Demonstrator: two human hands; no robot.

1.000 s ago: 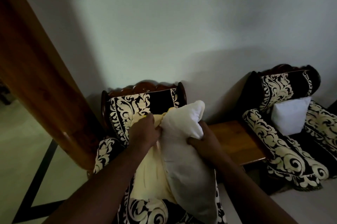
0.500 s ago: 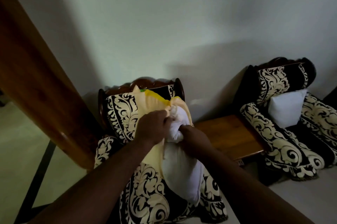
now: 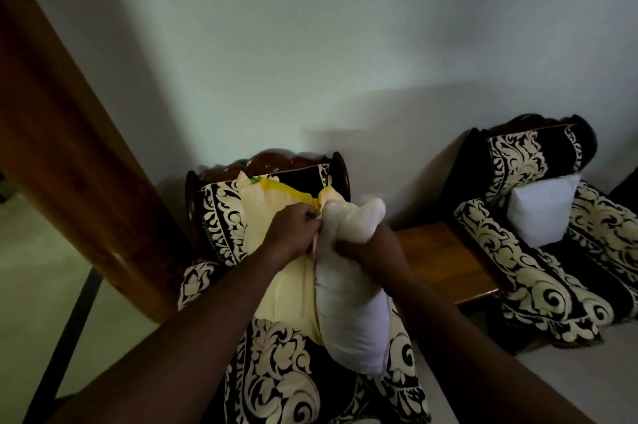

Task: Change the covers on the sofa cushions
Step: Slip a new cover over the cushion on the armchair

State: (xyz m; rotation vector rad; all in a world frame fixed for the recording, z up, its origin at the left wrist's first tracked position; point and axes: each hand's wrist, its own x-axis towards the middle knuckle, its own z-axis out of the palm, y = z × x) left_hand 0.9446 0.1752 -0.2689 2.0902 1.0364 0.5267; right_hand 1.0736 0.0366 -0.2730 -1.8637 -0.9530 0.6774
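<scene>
1. My left hand (image 3: 293,233) pinches the yellow cover's (image 3: 276,289) opening; my right hand (image 3: 366,244) squeezes the white cushion (image 3: 348,313) just beside it.
2. The cushion hangs lengthwise over the armchair (image 3: 276,372), right hand nearer.

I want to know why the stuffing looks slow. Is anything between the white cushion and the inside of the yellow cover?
No separate object. The left hand grips the yellow cover at its opening and the right hand squeezes the white cushion beside it. Most of the cushion sits outside; the bunched opening looks like the only obstacle.
</scene>
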